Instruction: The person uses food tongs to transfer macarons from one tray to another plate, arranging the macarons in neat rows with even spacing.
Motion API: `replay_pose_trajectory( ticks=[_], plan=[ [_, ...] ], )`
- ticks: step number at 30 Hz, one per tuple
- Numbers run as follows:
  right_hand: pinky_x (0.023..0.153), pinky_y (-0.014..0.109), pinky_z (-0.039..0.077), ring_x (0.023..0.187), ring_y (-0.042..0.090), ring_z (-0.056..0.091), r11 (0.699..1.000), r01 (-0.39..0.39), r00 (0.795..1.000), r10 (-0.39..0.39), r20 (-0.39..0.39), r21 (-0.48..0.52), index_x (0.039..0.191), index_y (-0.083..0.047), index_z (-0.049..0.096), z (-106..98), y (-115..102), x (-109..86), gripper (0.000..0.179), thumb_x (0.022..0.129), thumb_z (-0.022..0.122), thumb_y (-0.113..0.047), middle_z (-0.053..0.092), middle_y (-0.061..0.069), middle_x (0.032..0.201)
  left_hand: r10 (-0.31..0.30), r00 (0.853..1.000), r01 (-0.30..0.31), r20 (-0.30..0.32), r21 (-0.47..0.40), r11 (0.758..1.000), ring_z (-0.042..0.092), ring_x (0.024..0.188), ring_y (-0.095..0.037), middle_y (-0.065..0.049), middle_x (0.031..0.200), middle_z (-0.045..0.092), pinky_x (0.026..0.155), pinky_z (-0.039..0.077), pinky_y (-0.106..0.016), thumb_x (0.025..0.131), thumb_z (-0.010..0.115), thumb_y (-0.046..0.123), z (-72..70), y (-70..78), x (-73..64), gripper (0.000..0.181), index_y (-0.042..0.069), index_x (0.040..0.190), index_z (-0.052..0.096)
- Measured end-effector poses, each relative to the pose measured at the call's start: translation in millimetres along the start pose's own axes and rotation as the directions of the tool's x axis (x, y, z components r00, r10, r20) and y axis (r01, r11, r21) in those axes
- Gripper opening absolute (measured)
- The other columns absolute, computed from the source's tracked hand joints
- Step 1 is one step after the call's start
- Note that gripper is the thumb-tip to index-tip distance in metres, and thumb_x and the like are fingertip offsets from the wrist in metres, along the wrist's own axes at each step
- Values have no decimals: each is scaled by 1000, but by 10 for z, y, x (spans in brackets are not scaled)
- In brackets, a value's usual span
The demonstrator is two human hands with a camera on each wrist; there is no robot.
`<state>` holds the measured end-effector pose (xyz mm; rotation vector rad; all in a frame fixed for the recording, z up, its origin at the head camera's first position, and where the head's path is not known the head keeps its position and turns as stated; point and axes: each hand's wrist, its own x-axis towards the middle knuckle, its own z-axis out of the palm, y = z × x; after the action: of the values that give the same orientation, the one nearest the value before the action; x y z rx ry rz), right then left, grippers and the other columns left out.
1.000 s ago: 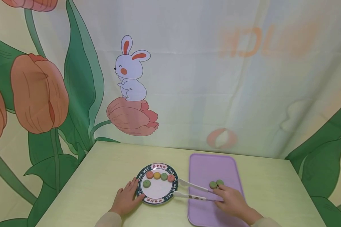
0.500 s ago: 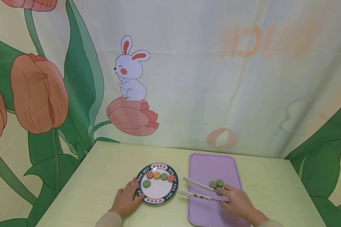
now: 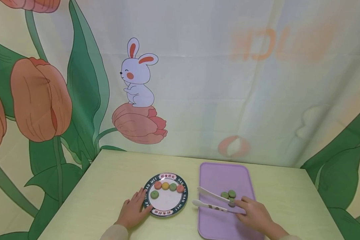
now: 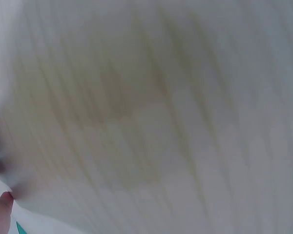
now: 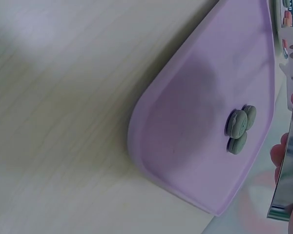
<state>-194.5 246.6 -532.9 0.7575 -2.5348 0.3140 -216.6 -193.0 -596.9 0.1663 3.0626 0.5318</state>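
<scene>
The tongs (image 3: 210, 206) reach across the purple tray (image 3: 222, 176) toward its nine o'clock edge, their arms apart with nothing between the tips. The right hand (image 3: 255, 215) pinches them near the metal end, I suppose so that a light squeeze can bring the arms together. Three green macarons (image 5: 238, 123) sit bunched near the tray's middle, at ten o'clock from that hand. The left hand (image 3: 133, 208), fingers fairly straight and thumb apart, touches the plate (image 3: 168, 202) at eight o'clock, perhaps to steady it. On the plate four macarons (image 3: 165, 186) curve from eleven to two, pink, yellow, green, pink, as if lined up on purpose, and a lone green macaron (image 3: 154, 194) sits at nine. The rim (image 3: 181, 205) reads "HAO WEI" in capitals, with red Chinese characters at twelve and six that look like 好食好味. Behind the table (image 3: 114, 173) a cloth (image 3: 198, 100) shows a printed rabbit (image 3: 139, 73) at eleven; the orange lettering (image 3: 268, 45) at one is too blurred to read.
</scene>
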Motion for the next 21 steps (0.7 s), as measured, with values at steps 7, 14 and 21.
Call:
replay_pose_trajectory(
  ticks=[7, 14, 21],
  plan=[
    [42, 14, 28, 51, -3, 32, 1000, -5, 1000, 5, -10, -5, 83, -19, 65, -15, 57, -38, 33, 52, 75, -19, 47, -12, 68, 4, 1000, -4, -6, 5, 1000, 27, 131, -31, -7, 146, 26, 100, 23, -58, 82, 41, 61, 8, -9, 1, 77, 10, 139, 29],
    [42, 14, 30, 52, -3, 34, 999, -32, 999, 32, 11, -19, 85, -17, 67, -67, 75, -57, 34, 53, 75, -18, 48, -12, 70, 2, 1000, -2, 2, 5, 1000, 26, 132, -31, -7, 146, 24, 100, 23, -58, 82, 39, 62, 4, -5, 9, 77, 11, 139, 27],
    [44, 14, 31, 53, -4, 35, 995, -96, 994, 97, 52, -15, 87, -17, 68, -110, 124, -89, 33, 54, 76, -19, 51, -11, 71, 2, 1000, -2, 3, 4, 1000, 27, 132, -31, -7, 146, 24, 100, 23, -58, 82, 38, 62, -1, -3, 8, 77, 11, 139, 28]
  ],
)
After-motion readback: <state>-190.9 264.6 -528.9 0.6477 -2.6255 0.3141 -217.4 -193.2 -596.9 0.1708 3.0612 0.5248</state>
